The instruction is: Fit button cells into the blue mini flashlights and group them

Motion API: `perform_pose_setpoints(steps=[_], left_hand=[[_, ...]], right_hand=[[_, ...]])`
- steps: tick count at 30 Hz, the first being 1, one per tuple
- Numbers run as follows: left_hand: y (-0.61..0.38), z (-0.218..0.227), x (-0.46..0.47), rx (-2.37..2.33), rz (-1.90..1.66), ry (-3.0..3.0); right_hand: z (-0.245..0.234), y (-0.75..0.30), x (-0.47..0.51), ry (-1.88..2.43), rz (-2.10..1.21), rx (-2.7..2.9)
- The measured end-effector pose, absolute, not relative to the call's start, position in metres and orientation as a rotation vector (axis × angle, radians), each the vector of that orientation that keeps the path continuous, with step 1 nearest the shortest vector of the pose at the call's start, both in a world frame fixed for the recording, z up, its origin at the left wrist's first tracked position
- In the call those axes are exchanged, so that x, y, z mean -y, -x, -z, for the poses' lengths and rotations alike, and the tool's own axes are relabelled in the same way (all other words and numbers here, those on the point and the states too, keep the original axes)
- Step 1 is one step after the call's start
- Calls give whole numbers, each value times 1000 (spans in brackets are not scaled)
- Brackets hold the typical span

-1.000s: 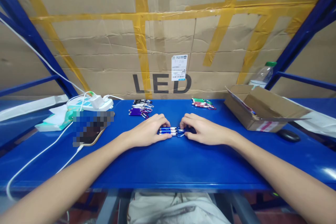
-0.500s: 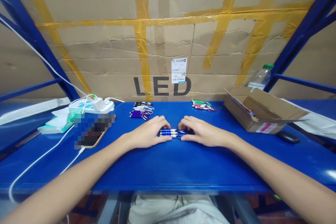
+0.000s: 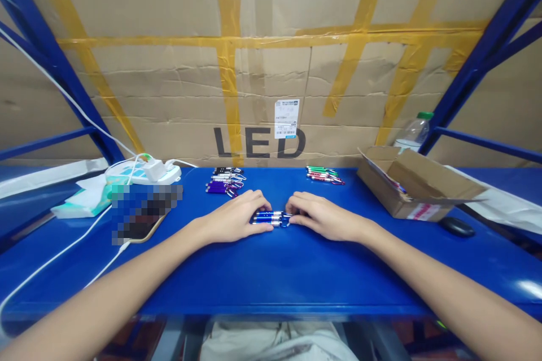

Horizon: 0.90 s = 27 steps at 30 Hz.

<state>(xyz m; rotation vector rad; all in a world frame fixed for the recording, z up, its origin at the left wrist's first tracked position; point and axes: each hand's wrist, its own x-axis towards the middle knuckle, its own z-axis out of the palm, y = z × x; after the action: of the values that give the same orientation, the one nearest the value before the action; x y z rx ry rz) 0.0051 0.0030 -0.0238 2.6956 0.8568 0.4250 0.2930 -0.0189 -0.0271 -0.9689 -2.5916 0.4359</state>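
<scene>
Right hand (image 3: 324, 215) has edged in toward nine o'clock over the last second; left hand (image 3: 235, 217) about where it was. Blue flashlights (image 3: 269, 218) lie side by side on the table (image 3: 271, 276), between my hands. Left is pinching their bodies from near and far sides; right is curled at the clips (image 3: 286, 223) toward three o'clock, can't tell if it's gripping. I'd go light, even squeeze so the row lies flat and parallel, clips untangled, clear of the purple flashlights (image 3: 215, 187) at ten o'clock.
</scene>
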Motion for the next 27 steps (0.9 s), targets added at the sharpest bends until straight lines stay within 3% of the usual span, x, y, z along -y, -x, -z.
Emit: perform_pose_setpoints(steps=[27], left_hand=[[-4, 22, -5, -896, -386, -2710]], right_hand=[[30, -281, 25, 1096, -247, 2592]])
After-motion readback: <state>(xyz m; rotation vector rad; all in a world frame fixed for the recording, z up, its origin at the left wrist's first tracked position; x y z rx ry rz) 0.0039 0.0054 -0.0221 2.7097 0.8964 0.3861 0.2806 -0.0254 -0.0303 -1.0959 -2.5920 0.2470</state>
